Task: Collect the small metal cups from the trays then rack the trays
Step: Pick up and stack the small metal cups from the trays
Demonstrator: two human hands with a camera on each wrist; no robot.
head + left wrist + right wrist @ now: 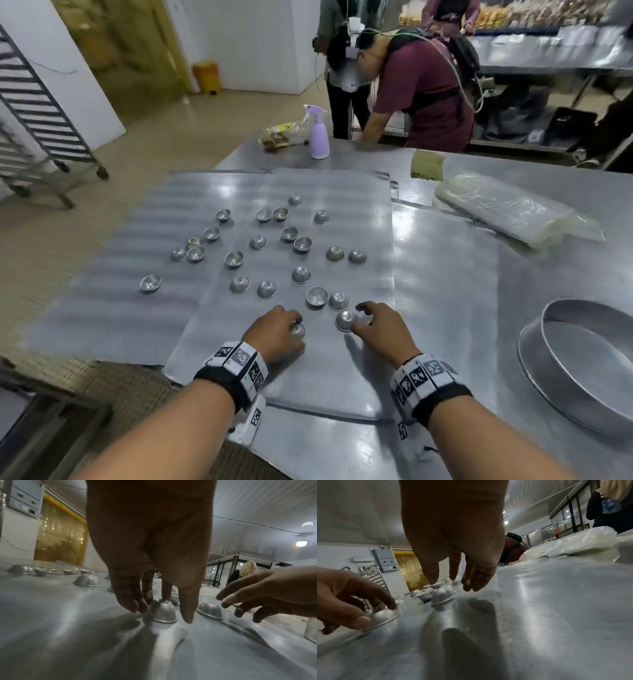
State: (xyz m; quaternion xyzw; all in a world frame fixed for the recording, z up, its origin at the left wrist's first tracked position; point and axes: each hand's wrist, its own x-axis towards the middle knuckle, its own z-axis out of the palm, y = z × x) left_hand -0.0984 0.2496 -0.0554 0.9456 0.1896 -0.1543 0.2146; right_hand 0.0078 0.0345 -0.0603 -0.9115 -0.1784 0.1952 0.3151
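Two flat metal trays lie side by side on the steel table, the left tray (102, 308) and the right tray (363, 205). Several small metal cups (301, 245) are scattered over both, most of them upside down. My left hand (289, 325) is at the near edge of the right tray, its fingers and thumb curled round an upturned cup (161, 612). My right hand (363, 317) hovers just right of it, its fingers (469, 585) hanging loose above another upturned cup (443, 597) without touching it.
A wide round metal pan (582, 370) stands at the right. A plastic-wrapped stack (513, 212), a folded cloth (427, 164) and a purple spray bottle (319, 137) sit farther back. A person (421, 92) leans on the far edge. A wheeled tray rack (41, 113) stands left.
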